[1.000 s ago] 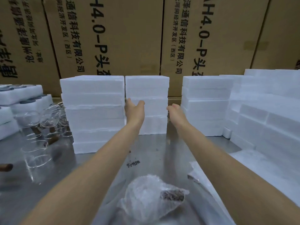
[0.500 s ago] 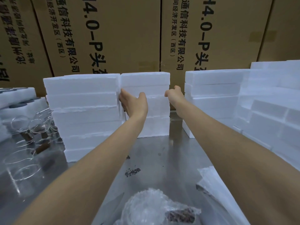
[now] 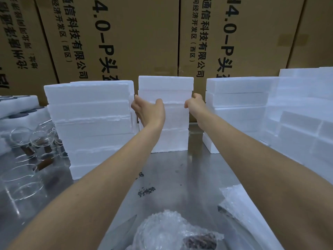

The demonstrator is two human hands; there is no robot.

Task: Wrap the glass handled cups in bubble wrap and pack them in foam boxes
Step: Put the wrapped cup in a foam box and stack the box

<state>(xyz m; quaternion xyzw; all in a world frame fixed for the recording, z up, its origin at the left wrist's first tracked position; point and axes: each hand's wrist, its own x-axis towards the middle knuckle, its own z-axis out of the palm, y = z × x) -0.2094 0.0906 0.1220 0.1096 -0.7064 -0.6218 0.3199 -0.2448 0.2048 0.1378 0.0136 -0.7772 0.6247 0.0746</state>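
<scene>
Hands: I see my left hand [image 3: 148,112] and right hand [image 3: 195,105] gripping the middle foam box stack [image 3: 164,98] from both sides.

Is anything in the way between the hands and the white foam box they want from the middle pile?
Nothing visible. The left hand and the right hand already grip the ends of a foam box in the middle stack. One more box rests on top of it and would lift along.

Middle foam stack [image 3: 164,114] at worktop [image 3: 180,177] back edge: tight against left stack [image 3: 90,120]; open gap to right stack [image 3: 237,109]. Glass cups [image 3: 32,141] crowd left edge.
</scene>
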